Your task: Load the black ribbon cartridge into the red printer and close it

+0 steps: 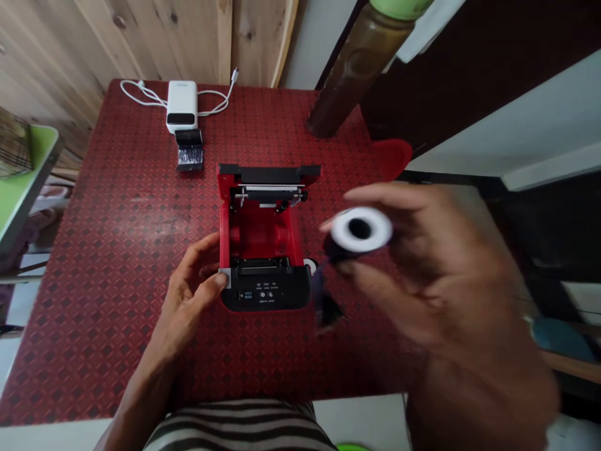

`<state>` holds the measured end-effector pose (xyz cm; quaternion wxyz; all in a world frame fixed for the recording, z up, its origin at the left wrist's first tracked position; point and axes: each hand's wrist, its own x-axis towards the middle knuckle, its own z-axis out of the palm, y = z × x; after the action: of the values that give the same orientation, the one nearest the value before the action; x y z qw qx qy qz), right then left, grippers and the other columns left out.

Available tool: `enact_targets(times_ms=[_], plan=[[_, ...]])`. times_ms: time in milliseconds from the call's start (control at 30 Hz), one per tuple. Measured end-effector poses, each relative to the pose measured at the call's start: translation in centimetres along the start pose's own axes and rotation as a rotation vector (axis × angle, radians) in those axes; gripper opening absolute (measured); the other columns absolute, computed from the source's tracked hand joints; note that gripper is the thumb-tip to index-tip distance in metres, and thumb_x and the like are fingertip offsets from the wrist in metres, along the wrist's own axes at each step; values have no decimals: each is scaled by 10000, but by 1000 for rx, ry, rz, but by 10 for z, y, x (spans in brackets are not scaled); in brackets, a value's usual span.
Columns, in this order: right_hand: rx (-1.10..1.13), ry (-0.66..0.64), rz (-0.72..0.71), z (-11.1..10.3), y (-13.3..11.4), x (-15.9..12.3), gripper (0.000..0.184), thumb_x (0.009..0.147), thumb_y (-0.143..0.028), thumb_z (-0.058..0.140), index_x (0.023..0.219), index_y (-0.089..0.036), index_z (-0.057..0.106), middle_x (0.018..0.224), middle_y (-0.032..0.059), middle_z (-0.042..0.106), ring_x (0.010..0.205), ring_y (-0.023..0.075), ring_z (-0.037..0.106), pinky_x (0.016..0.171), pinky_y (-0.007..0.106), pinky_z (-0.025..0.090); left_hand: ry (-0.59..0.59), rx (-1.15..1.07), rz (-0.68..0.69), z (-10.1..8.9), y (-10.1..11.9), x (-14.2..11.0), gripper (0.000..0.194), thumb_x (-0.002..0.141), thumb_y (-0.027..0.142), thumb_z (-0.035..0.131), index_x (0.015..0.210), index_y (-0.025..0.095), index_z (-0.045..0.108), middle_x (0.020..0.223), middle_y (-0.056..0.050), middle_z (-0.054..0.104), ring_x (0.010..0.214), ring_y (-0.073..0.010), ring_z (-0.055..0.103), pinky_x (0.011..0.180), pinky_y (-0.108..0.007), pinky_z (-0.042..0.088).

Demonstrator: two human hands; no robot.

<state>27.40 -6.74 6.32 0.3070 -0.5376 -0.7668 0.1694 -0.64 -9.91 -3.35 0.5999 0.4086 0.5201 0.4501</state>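
A small red and black receipt printer (267, 291) stands on the table with its lid tipped up, showing a bare red paper compartment. My left hand (190, 285) grips the printer's left side, thumb on the front corner and fingers along the wall. To the right of the printer, my right hand (436, 269) is raised above the table, slightly blurred. Between its thumb and fingers is a paper roll (382, 230), white at the end with a dark core hole. A dark strip hangs below the roll. Another small white round thing (310, 267) peeks out beside the printer's right edge.
A white power bank (182, 100) with a white cable lies at the back left, a crumpled black piece (190, 156) in front of it. A tall brown bottle (352, 69) with a green lid stands at the back right of the red patterned table (126, 250).
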Motion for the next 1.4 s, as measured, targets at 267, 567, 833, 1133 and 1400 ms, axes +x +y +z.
enact_targets(times_ms=[267, 567, 833, 1133, 1400], plan=[[-365, -362, -133, 66, -26, 37, 265, 990, 40, 651, 1071, -191, 750, 1070, 121, 842, 1036, 295, 785, 930, 422, 632, -24, -15, 3, 2, 5, -1, 601, 1004, 512, 839, 1530, 270, 677, 1603, -115, 723, 1392, -346, 737, 1102, -468, 638], [-513, -628, -23, 85, -29, 67, 331, 1049, 11, 574, 1231, -168, 784, 1168, 157, 866, 1071, 314, 828, 795, 384, 566, -35, -31, -6, 2, 6, -1, 577, 1028, 508, 824, 1537, 288, 667, 1625, -99, 707, 1436, -338, 715, 1133, -469, 631], [-407, -531, -35, 91, -18, 63, 342, 1012, 35, 562, 1145, -182, 791, 1123, 129, 870, 1051, 286, 824, 890, 385, 603, -39, -42, -2, 2, 6, -1, 566, 1032, 496, 826, 1539, 299, 670, 1618, -91, 712, 1397, -332, 738, 1146, -498, 633], [-21, -437, -271, 48, -9, 40, 438, 1021, 72, 589, 1225, -230, 830, 1298, 56, 872, 1212, 231, 807, 1128, 415, 647, -23, -14, 10, 2, 7, 0, 561, 1014, 513, 832, 1511, 290, 697, 1565, -103, 749, 1455, -368, 703, 1111, -505, 644], [-63, -387, -315, 59, -9, 34, 261, 1069, 0, 662, 936, -188, 784, 1037, 59, 828, 980, 225, 733, 939, 391, 647, 44, 49, 21, -5, 7, 0, 567, 1004, 552, 829, 1496, 290, 725, 1550, -114, 754, 1415, -390, 720, 1182, -561, 592]])
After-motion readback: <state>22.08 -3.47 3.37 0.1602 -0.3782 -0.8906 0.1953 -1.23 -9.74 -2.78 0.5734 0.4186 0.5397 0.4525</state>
